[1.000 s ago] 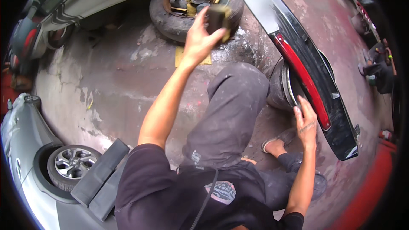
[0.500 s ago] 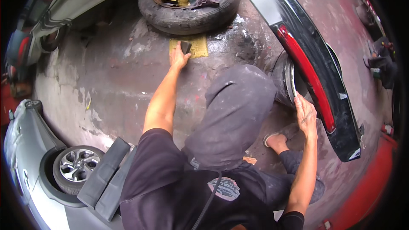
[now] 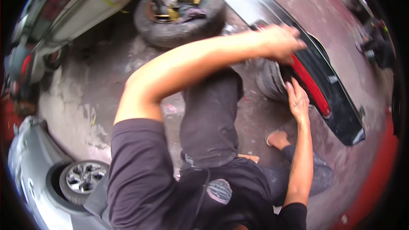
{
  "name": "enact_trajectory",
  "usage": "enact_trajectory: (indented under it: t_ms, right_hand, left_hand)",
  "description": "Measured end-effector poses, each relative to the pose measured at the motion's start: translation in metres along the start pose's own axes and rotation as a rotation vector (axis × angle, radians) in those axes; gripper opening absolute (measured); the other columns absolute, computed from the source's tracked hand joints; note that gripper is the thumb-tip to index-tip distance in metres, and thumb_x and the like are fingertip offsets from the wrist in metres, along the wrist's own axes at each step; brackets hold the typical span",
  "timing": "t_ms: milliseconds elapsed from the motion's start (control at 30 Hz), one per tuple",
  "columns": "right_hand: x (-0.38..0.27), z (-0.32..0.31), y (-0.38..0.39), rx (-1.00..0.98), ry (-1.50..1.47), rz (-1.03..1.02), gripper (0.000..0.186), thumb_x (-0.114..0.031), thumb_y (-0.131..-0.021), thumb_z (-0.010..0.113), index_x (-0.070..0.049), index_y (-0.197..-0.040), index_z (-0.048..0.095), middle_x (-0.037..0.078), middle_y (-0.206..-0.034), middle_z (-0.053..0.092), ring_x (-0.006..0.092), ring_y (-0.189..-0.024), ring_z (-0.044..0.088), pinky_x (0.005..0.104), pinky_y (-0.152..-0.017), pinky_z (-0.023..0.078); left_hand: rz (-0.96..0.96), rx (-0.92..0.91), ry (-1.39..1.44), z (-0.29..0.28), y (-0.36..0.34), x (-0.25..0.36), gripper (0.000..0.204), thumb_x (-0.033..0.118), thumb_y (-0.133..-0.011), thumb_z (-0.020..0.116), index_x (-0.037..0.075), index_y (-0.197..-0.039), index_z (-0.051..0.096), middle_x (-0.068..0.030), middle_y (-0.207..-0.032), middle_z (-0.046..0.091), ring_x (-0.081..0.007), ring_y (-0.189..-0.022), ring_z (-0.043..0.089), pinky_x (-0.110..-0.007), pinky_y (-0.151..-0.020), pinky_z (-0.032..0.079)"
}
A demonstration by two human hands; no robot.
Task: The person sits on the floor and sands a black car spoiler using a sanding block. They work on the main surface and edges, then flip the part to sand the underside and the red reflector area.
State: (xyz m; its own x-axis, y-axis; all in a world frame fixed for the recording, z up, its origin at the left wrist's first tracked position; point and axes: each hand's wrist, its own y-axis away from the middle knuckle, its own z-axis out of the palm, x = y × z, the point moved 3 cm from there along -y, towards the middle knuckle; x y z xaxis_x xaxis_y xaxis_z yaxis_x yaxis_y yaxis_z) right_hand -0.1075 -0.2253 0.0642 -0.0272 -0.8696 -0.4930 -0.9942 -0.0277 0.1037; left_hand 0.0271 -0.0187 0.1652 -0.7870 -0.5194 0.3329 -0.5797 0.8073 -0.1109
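A long, glossy black car panel (image 3: pixel 338 87) with a red light strip (image 3: pixel 313 86) slants across the right side, its far end pale with reflection. My left hand (image 3: pixel 282 44) is over the panel near the far end of the strip. Motion smears its fingers, so what is in them cannot be made out. Along the panel's near edge my right hand (image 3: pixel 299 102) grips it, fingers pointing up beside the strip. Beneath the panel stands a dark round support (image 3: pixel 271 81), partly hidden by it. My left forearm covers the floor patch where a yellow sheet lay.
Ahead lies a worn tyre (image 3: pixel 183 32) with rags and yellow scraps inside its ring. A silver car with an alloy wheel (image 3: pixel 86 178) is at the lower left, another vehicle (image 3: pixel 85 8) at the upper left. Red bodywork (image 3: pixel 372 179) borders the lower right.
My left hand has left the yellow sheet, where it was on a dark block, and swung right over the panel. My right hand stays at the panel's edge. The view has shifted slightly.
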Motion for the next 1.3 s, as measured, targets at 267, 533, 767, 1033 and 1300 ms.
enact_trajectory:
  t_ms: [267, 533, 767, 1033, 1300]
  right_hand:
    - [0.001, 0.015, -0.010, 0.089, -0.051, -0.070, 0.051, -0.040, -0.110, 0.051, -0.003, -0.143, 0.064, 0.024, -0.136, 0.069, 0.0415, -0.128, 0.064, 0.0486, -0.110, 0.047]
    - [0.051, 0.012, -0.036, -0.331, -0.116, -0.286, 0.040, -0.023, -0.101, 0.058, 0.002, -0.129, 0.071, 0.027, -0.122, 0.073, 0.0445, -0.118, 0.069, 0.0488, -0.101, 0.054]
    - [0.051, 0.068, -0.146, -0.548, 0.426, -0.121, 0.035, -0.025, -0.097, 0.067, -0.011, -0.129, 0.074, 0.019, -0.122, 0.076, 0.0289, -0.118, 0.068, 0.0405, -0.104, 0.050]
    - [0.119, 0.169, -0.161, -0.485, 0.521, -0.075, 0.037, -0.025, -0.096, 0.069, -0.010, -0.130, 0.073, 0.018, -0.123, 0.075, 0.0275, -0.119, 0.067, 0.0399, -0.105, 0.049]
    - [0.199, 0.103, -0.154, -0.666, 0.584, -0.045, 0.040, -0.025, -0.095, 0.071, -0.009, -0.132, 0.071, 0.016, -0.124, 0.074, 0.0260, -0.120, 0.065, 0.0392, -0.105, 0.049]
  left_hand:
    - [0.076, 0.128, -0.320, 0.094, -0.008, -0.012, 0.065, 0.032, -0.099, 0.061, 0.021, -0.160, 0.043, -0.0244, -0.164, 0.042, -0.0485, -0.151, 0.040, -0.076, -0.112, 0.038]
    - [0.199, 0.136, -0.354, 0.034, -0.037, 0.001, 0.058, 0.033, -0.095, 0.072, 0.012, -0.148, 0.059, -0.0154, -0.144, 0.065, -0.0337, -0.129, 0.065, -0.050, -0.104, 0.053]
    - [0.299, 0.289, -0.189, -0.017, -0.052, 0.019, 0.029, 0.016, -0.090, 0.063, 0.002, -0.115, 0.065, -0.0162, -0.113, 0.071, -0.0328, -0.110, 0.069, -0.044, -0.096, 0.054]
    - [0.289, 0.421, -0.137, -0.013, -0.052, 0.016, 0.031, 0.016, -0.089, 0.061, -0.003, -0.113, 0.064, -0.0151, -0.096, 0.069, -0.0304, -0.092, 0.070, -0.041, -0.082, 0.054]
    - [0.283, 0.331, -0.158, -0.026, -0.049, 0.015, 0.041, 0.014, -0.090, 0.062, -0.012, -0.122, 0.063, -0.0206, -0.097, 0.070, -0.0309, -0.088, 0.070, -0.040, -0.076, 0.056]
